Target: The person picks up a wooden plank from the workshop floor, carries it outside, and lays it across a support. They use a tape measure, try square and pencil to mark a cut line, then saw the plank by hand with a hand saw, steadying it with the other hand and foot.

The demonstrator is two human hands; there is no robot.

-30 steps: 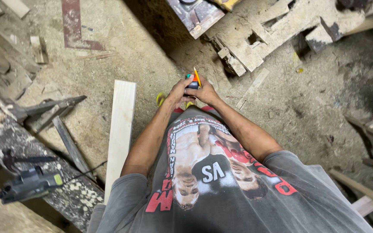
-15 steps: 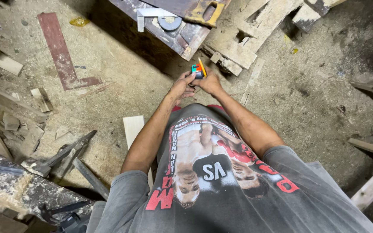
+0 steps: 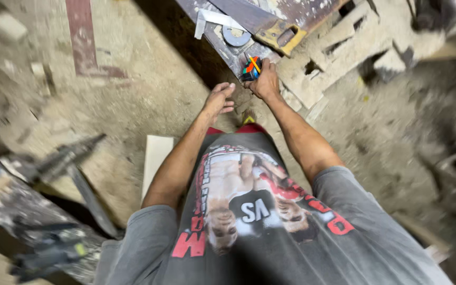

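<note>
the dusty floor [image 3: 149, 100] fills most of the frame, strewn with wood offcuts, a reddish strip at the upper left and a pale board [image 3: 155, 158] low at centre-left beside the person's arm. across the top centre runs a worn, paint-stained desk [image 3: 228, 45], its edge slanting down toward the hands. on it lie a handsaw with a yellow-brown handle [image 3: 281, 34], a grey flat ring [image 3: 236, 37] and a small white bracket [image 3: 212, 18]. a blurred power tool [image 3: 48, 253] sits at the lower left.

the right hand [image 3: 264, 82], just above centre, is closed around a small multicoloured tape measure [image 3: 251, 68], held at the desk's near edge; whether it touches the wood i cannot tell. the left hand [image 3: 218, 100] hangs just beside it, fingers loosely spread and holding nothing.

judging by this, the step in hand looks like bringing the tape measure up to the desk, either to set it down or to measure there. a next move would call for the free left hand to find the tape's tip, or for the right hand to ease the case onto a bare patch short of the saw.
</note>
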